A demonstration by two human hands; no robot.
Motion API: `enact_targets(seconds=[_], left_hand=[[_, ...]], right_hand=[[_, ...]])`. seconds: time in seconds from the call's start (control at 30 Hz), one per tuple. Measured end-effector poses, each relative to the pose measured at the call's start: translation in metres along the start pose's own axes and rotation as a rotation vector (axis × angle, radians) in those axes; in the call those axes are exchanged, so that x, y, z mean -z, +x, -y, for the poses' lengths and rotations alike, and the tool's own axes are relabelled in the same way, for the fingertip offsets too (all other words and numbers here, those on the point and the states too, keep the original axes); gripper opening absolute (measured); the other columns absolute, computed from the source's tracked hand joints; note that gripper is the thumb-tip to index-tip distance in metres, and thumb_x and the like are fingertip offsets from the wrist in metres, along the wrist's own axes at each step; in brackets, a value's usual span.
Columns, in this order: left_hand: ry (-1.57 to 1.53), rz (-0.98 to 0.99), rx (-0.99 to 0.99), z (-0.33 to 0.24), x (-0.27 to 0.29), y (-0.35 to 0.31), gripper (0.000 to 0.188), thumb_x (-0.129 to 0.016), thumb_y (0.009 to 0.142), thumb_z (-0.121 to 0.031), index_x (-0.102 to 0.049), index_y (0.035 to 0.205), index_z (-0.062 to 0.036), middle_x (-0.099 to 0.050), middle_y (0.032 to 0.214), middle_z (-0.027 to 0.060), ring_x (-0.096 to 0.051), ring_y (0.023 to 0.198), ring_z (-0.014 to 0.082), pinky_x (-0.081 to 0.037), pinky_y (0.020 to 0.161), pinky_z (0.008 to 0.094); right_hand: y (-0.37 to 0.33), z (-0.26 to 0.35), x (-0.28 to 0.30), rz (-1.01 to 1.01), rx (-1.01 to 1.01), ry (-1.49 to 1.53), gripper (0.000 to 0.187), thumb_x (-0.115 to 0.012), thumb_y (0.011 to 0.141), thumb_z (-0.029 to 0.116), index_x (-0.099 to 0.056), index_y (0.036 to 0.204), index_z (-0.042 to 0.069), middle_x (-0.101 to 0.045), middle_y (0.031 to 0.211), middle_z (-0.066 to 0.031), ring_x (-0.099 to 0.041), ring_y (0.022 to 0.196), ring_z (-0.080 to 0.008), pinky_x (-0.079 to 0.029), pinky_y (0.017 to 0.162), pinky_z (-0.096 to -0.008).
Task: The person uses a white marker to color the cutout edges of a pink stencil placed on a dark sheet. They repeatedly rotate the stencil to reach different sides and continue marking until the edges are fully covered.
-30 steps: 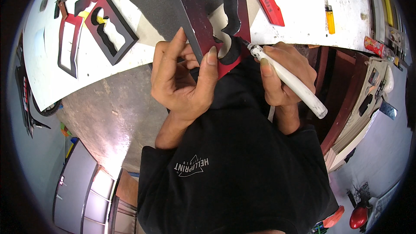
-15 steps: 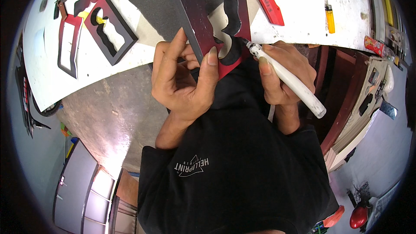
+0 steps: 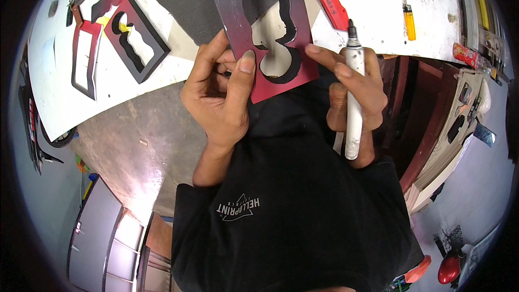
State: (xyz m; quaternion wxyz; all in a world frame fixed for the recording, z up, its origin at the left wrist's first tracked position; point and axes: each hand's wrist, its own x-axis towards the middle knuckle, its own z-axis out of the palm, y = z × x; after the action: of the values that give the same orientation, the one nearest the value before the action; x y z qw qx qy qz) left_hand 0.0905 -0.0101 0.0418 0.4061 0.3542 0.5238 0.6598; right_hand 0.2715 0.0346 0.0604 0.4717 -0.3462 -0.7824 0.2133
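Observation:
My left hand [image 3: 216, 100] pinches the lower left edge of a thick panel [image 3: 304, 30], which fades from black to deep red and has a wavy, rounded cut-out with black inner walls. The panel is held up off the table, its face turned toward me. In my right hand [image 3: 374, 89] is a white marker [image 3: 354, 84], gripped between the fingers with its black tip pointing up and away from the panel. The right index finger reaches to the panel's right edge; whether it touches cannot be told.
On the white table [image 3: 373, 8] lie a charcoal sheet [image 3: 181, 2], a similar cut-out panel [image 3: 153, 38], a thin red-and-black frame [image 3: 75, 62], a red strip-shaped tool [image 3: 328, 0] and a yellow lighter [image 3: 409, 24]. A red packet [image 3: 469, 55] sits by the right edge.
The marker tip has come away from the panel, and the marker has swung upright in my right hand. My left hand has turned the panel to face me more fully.

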Motion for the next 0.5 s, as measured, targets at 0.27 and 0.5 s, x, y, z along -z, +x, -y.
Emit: enact_targets(seconds=[0.27, 0.5], left_hand=[[0.006, -0.013, 0.020, 0.000, 0.000, 0.002, 0.038, -0.068, 0.089, 0.002, -0.059, 0.125, 0.0096, -0.065, 0.093, 0.0067, -0.056, 0.070, 0.0030, -0.041, 0.056, 0.0140], [0.011, 0.011, 0.044, -0.002, 0.001, 0.002, 0.038, -0.068, 0.089, 0.001, -0.059, 0.125, 0.0095, -0.065, 0.092, 0.0061, -0.054, 0.068, 0.0032, -0.042, 0.059, 0.0159]], right_hand=[[-0.001, 0.004, 0.002, 0.058, -0.025, 0.027, 0.033, -0.072, 0.073, -0.006, -0.068, 0.105, -0.001, -0.075, 0.096, -0.0129, -0.059, 0.070, -0.0230, -0.050, 0.061, -0.0298], [0.005, 0.000, -0.002, 0.036, 0.003, 0.042, 0.036, -0.072, 0.075, -0.005, -0.067, 0.110, -0.002, -0.074, 0.097, -0.0130, -0.061, 0.070, -0.0241, -0.051, 0.063, -0.0307]])
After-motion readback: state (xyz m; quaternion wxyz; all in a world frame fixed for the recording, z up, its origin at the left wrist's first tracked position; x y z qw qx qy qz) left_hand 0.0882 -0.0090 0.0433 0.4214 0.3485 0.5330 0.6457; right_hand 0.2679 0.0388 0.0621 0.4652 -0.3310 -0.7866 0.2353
